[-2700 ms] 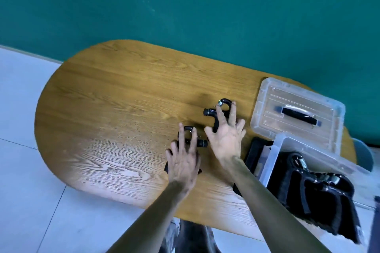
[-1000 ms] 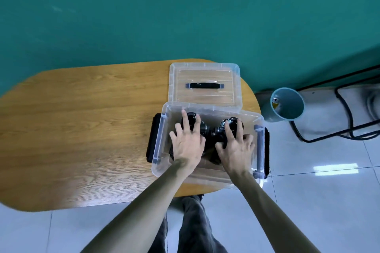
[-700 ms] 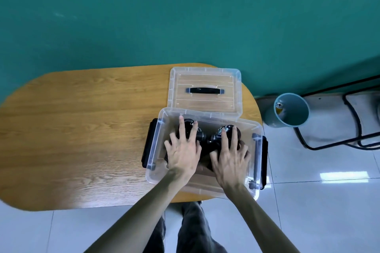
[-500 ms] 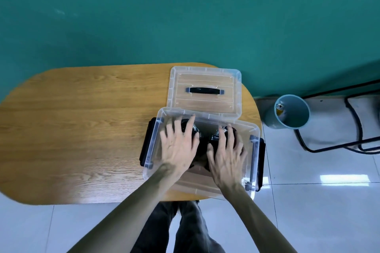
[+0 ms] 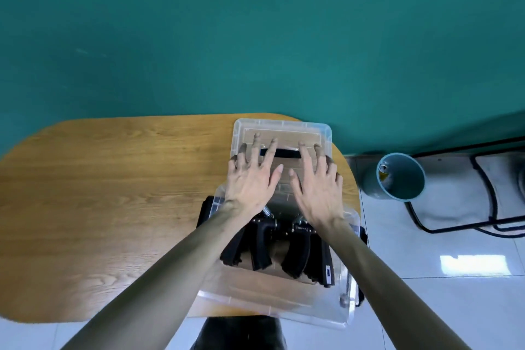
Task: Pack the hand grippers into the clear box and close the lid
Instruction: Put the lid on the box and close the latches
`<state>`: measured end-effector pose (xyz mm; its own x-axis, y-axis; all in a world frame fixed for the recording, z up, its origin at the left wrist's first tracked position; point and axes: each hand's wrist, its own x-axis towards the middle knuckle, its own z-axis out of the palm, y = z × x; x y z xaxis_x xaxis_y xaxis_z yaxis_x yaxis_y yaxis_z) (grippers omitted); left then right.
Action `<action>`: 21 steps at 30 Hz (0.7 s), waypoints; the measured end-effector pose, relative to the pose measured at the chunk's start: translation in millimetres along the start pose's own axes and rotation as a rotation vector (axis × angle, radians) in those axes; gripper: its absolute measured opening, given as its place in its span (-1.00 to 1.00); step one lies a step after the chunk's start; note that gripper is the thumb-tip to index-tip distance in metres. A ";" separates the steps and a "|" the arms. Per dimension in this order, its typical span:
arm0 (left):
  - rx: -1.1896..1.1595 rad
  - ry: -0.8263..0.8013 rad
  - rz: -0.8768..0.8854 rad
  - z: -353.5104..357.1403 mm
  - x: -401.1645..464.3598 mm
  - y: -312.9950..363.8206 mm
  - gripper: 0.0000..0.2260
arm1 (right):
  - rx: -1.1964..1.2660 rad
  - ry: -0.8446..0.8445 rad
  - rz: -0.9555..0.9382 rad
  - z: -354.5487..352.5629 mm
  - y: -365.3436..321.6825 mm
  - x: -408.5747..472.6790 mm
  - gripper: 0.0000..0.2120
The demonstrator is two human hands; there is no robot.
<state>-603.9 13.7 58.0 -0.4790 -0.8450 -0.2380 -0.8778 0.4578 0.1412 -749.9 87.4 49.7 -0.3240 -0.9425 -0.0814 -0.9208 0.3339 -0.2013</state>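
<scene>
At the right end of the table [image 5: 119, 179], both hands reach forward over the open box [image 5: 284, 301] to the lid [image 5: 284, 128], which lies flat on the wood just beyond the box, against the green wall [image 5: 255, 37]. The left hand [image 5: 250, 179] has its fingers spread and nearly straight, the tips resting on the left part of the lid, one across the black handle [image 5: 287, 153]. The right hand [image 5: 318, 187] mirrors it on the right part, fingers splayed and laid on the plastic; neither hand curls round anything. The grippers [image 5: 272, 247] sit inside the box, below the wrists and nearer the person than the hands, black handles pointing toward the camera and springs toward the lid. The box overhangs the near edge of the table, with a black latch [image 5: 203, 213] at its left side. On the tiled floor [image 5: 454, 307] to the right stands a blue bin [image 5: 397, 179], beside a black metal frame [image 5: 454, 226].
</scene>
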 end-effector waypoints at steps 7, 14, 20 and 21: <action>0.000 -0.054 0.001 15.8 69.3 -26.2 -0.42 | -0.080 -0.098 0.020 32.0 26.1 64.0 -0.41; -0.039 -0.197 -0.040 64.7 105.7 -62.4 -0.45 | -0.052 -0.213 0.061 83.4 54.9 93.0 -0.36; -0.065 -0.221 -0.078 107.5 130.1 -94.5 -0.42 | -0.044 -0.303 0.091 111.8 84.7 106.8 -0.31; -0.077 -0.231 -0.082 111.0 133.2 -95.5 -0.42 | 0.021 -0.307 0.104 111.4 87.6 109.1 -0.30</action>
<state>-585.0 -111.8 -93.8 -0.4039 -0.7885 -0.4639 -0.9145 0.3605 0.1834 -841.7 14.9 -85.5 -0.3327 -0.8572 -0.3930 -0.8803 0.4318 -0.1965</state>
